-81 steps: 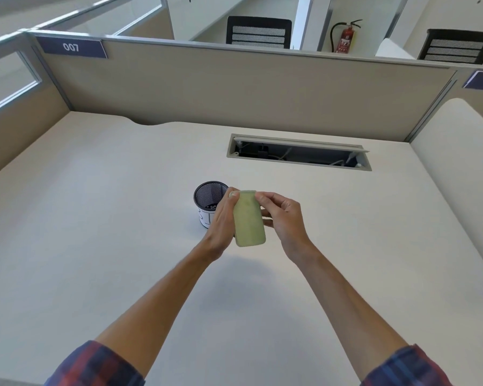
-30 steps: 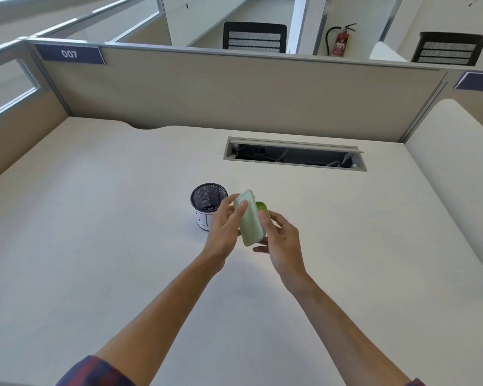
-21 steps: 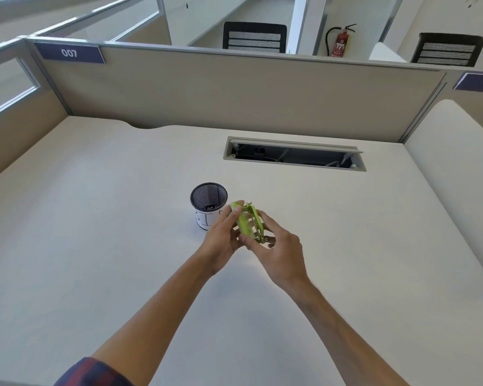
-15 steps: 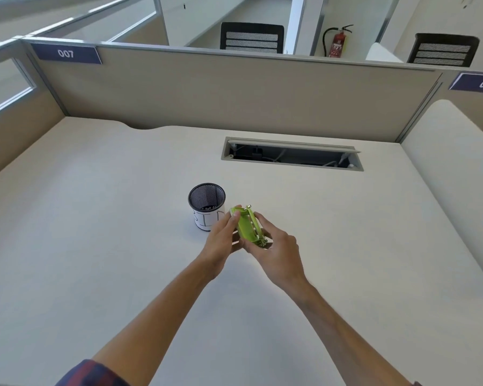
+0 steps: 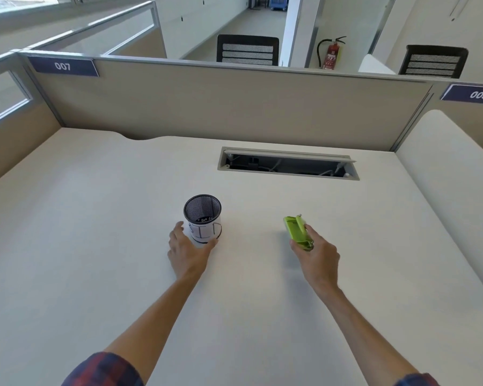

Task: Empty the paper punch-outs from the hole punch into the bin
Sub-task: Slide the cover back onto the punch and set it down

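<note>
A small black mesh bin (image 5: pixel 203 215) with a white paper label stands upright in the middle of the desk, with small bits visible at its bottom. My left hand (image 5: pixel 186 250) wraps around the bin's near side, thumb and fingers touching its wall. The green hole punch (image 5: pixel 296 232) is in my right hand (image 5: pixel 317 254), held above the desk to the right of the bin and well apart from it. My fingers hide the punch's near end.
The pale desk (image 5: pixel 95 232) is walled by beige partitions at the back and sides. An open cable slot (image 5: pixel 287 164) lies in the desk behind the hands. Chairs and a fire extinguisher stand beyond the partition.
Both hands held the punch beside the bin. Now my left hand has let go and moved onto the bin, and my right hand has carried the punch off to the right.
</note>
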`<action>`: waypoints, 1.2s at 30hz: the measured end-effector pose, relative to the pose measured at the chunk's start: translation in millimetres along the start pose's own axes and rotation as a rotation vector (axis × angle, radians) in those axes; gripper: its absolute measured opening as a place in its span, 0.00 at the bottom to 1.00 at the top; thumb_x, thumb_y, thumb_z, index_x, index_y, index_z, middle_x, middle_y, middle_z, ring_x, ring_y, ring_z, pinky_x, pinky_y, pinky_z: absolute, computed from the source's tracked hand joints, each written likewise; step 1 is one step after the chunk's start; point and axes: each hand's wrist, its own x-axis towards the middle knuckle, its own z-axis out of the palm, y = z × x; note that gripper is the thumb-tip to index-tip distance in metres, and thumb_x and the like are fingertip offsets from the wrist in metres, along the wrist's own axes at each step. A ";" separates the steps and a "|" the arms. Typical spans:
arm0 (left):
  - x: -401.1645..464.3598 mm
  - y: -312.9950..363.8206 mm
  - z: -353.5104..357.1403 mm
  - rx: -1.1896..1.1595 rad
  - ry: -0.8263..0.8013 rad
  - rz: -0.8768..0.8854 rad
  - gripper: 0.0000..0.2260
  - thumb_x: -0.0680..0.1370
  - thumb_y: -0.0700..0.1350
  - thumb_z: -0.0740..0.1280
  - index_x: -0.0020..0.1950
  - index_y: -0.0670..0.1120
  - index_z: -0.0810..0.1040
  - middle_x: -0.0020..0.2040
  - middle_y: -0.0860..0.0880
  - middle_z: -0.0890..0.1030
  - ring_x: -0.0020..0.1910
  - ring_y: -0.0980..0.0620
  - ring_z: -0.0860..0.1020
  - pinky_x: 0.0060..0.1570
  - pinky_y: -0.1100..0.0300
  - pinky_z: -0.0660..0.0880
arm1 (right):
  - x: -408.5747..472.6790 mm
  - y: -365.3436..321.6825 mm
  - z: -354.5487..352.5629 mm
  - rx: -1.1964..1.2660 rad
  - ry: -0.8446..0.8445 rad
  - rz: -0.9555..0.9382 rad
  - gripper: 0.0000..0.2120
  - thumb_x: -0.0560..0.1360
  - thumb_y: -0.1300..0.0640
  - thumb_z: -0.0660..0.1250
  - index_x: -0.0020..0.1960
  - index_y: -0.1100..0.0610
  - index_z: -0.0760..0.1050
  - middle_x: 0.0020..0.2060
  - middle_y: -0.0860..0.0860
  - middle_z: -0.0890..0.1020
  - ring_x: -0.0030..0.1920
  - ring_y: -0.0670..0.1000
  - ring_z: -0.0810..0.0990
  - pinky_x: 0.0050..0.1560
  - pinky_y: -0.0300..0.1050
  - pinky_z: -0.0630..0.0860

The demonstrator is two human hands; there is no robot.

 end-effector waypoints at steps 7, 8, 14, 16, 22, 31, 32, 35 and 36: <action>23.8 -1.6 16.0 0.050 -0.024 0.058 0.35 0.67 0.51 0.78 0.68 0.42 0.68 0.63 0.43 0.78 0.65 0.41 0.72 0.67 0.46 0.63 | 41.8 28.8 -5.0 -0.286 -0.024 0.017 0.24 0.76 0.53 0.69 0.70 0.57 0.71 0.51 0.58 0.83 0.50 0.62 0.80 0.46 0.51 0.72; 27.2 -1.9 16.7 0.054 -0.020 0.061 0.34 0.67 0.52 0.78 0.66 0.42 0.69 0.62 0.43 0.79 0.64 0.41 0.73 0.67 0.46 0.63 | 46.3 32.4 -6.1 -0.321 -0.026 0.020 0.24 0.76 0.53 0.69 0.71 0.58 0.70 0.52 0.58 0.83 0.51 0.63 0.80 0.46 0.51 0.72; 57.0 1.5 16.1 0.054 -0.007 0.064 0.32 0.67 0.51 0.78 0.66 0.43 0.69 0.61 0.43 0.80 0.63 0.40 0.73 0.66 0.44 0.66 | 66.7 50.2 -9.4 -0.401 0.007 0.064 0.24 0.76 0.54 0.69 0.69 0.59 0.70 0.54 0.60 0.82 0.50 0.64 0.80 0.44 0.51 0.70; 68.8 2.5 15.8 0.062 -0.018 0.048 0.33 0.68 0.51 0.78 0.67 0.43 0.68 0.62 0.43 0.79 0.64 0.40 0.73 0.67 0.43 0.66 | 71.5 53.3 -8.7 -0.418 0.008 0.062 0.24 0.76 0.55 0.69 0.69 0.60 0.70 0.53 0.60 0.82 0.49 0.64 0.81 0.43 0.51 0.69; 101.2 6.0 15.0 0.101 -0.024 0.038 0.34 0.67 0.52 0.78 0.67 0.43 0.67 0.62 0.41 0.79 0.62 0.38 0.75 0.64 0.44 0.70 | 78.3 58.0 -4.3 -0.454 0.028 0.058 0.24 0.76 0.54 0.69 0.70 0.59 0.70 0.53 0.59 0.82 0.47 0.64 0.81 0.40 0.49 0.65; 133.8 3.5 15.2 0.158 -0.019 0.019 0.33 0.67 0.52 0.77 0.65 0.42 0.67 0.61 0.40 0.79 0.62 0.37 0.75 0.61 0.44 0.71 | 81.1 59.9 -0.8 -0.433 0.068 0.083 0.25 0.74 0.54 0.71 0.69 0.60 0.72 0.52 0.60 0.83 0.46 0.64 0.81 0.40 0.51 0.70; 133.4 2.6 16.3 0.157 -0.013 0.021 0.33 0.68 0.52 0.77 0.66 0.42 0.67 0.61 0.40 0.78 0.62 0.37 0.74 0.62 0.44 0.71 | 83.3 60.0 -1.2 -0.420 0.077 0.086 0.25 0.74 0.54 0.71 0.68 0.60 0.72 0.52 0.61 0.83 0.46 0.65 0.81 0.41 0.52 0.71; 125.3 -4.8 19.6 0.157 0.009 0.056 0.35 0.70 0.52 0.76 0.69 0.39 0.66 0.65 0.40 0.75 0.66 0.39 0.71 0.67 0.44 0.66 | 92.0 61.7 -3.6 -0.401 0.081 0.089 0.25 0.75 0.55 0.71 0.69 0.61 0.71 0.53 0.61 0.82 0.48 0.65 0.81 0.44 0.53 0.72; 121.6 -8.0 21.4 0.182 0.009 0.074 0.36 0.72 0.53 0.74 0.72 0.38 0.63 0.69 0.40 0.73 0.69 0.40 0.69 0.70 0.46 0.62 | 96.6 62.2 -4.8 -0.403 0.078 0.089 0.25 0.75 0.55 0.71 0.69 0.61 0.71 0.53 0.61 0.82 0.48 0.65 0.81 0.44 0.53 0.72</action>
